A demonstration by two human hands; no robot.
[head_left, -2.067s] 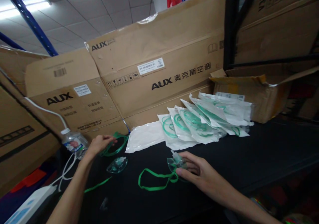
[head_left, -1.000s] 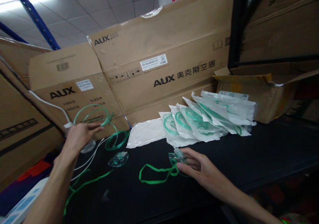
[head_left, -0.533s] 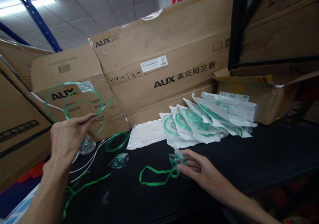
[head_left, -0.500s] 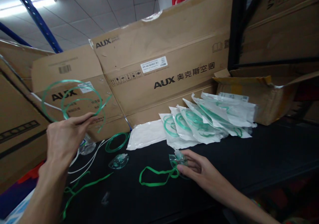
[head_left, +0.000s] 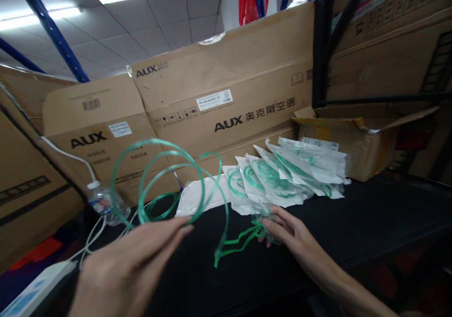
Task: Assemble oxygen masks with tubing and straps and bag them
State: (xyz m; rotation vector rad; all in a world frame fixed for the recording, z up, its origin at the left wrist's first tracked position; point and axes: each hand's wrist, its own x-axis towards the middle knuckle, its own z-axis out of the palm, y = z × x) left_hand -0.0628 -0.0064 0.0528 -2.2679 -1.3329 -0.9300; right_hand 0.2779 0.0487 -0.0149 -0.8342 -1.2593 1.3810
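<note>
My left hand (head_left: 137, 260) is raised close to the camera and pinches a coil of green tubing (head_left: 165, 180), whose loops stand up above the fingers and whose loose end hangs down toward the table. My right hand (head_left: 293, 234) lies on the black table (head_left: 370, 213) and grips a clear mask (head_left: 263, 216) with a green strap (head_left: 240, 241) trailing to its left. Just behind the mask a fan of sealed white packs (head_left: 282, 176) with green tubing inside leans against the cartons.
Large brown AUX cartons (head_left: 226, 91) wall off the back of the table. An open carton (head_left: 356, 138) sits at the right. A water bottle (head_left: 104, 204), white cables and a power strip (head_left: 31, 291) lie at the left. Another green coil (head_left: 158, 206) rests on the table.
My left hand has swung the green coil from high at the left to the centre, close to the camera. My right hand has lifted the mask a little, and its strap has bunched up.
</note>
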